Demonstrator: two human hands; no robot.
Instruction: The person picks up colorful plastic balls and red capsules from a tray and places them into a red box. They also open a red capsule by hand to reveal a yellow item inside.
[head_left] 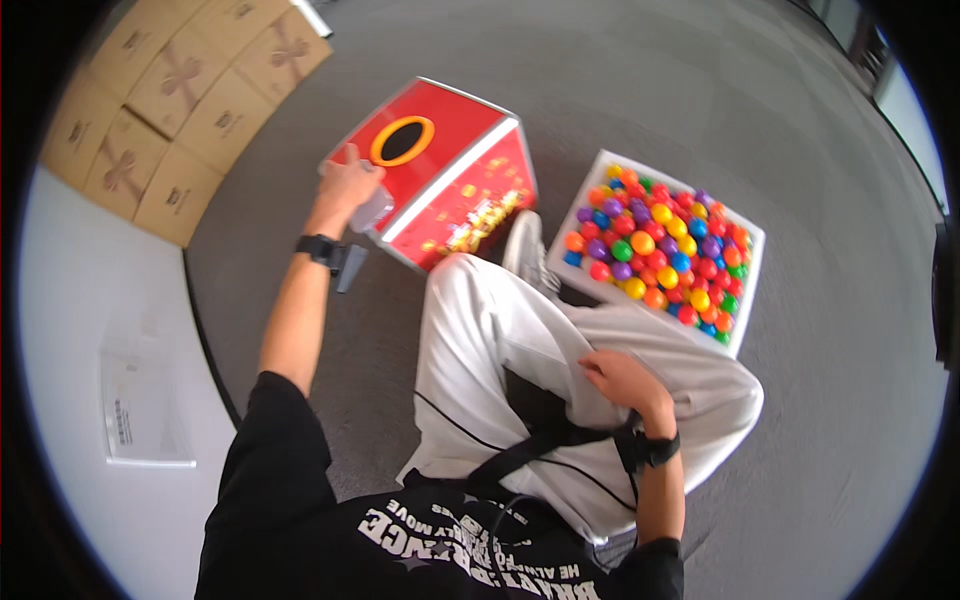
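Red and boxy, the cardboard box point(440, 185) has a round black hole with a yellow ring on top. Left hand point(345, 185) grips its near corner. Right hand point(620, 380) rests loosely curled on the lap, near the white bin point(745, 330) of shiny plastic balls point(655, 245) beside the box.

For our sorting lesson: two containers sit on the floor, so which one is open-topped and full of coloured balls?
The white bin on the right, heaped with balls. The red box has only a round hole.

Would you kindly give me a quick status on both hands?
Left hand on red box corner, over something pale. Right hand resting on thigh, empty. Ball bin untouched.
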